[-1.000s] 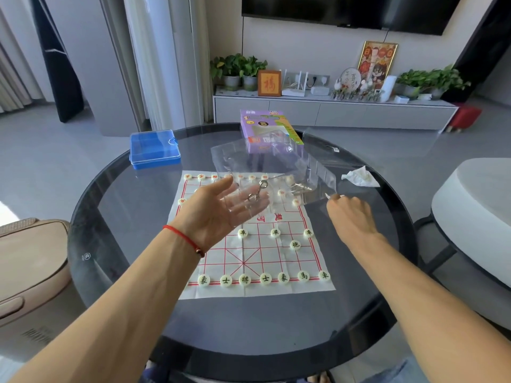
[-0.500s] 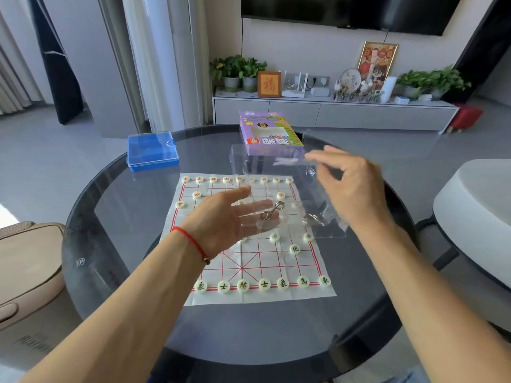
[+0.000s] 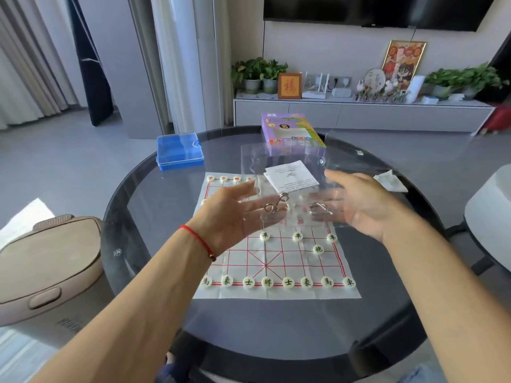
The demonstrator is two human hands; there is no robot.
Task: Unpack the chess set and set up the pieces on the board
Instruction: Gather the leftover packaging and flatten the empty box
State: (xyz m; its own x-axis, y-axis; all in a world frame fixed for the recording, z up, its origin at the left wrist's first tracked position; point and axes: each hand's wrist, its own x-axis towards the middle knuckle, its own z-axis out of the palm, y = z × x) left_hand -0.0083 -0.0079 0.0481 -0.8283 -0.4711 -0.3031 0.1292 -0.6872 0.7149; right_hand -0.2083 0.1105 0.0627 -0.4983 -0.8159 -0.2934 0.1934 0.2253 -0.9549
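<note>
Both hands now lie palm-up at frame center — left hand (image 3: 235, 214) and right hand (image 3: 362, 208) flat, fingers relaxed under a clear bag (image 3: 279, 172), the right having swung beneath. The board (image 3: 276, 261) below looks nearly set.

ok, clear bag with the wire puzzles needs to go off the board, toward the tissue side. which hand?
Right, probably. The right hand is under the clear bag on the tissue side; the left hand would cross the board.
</note>
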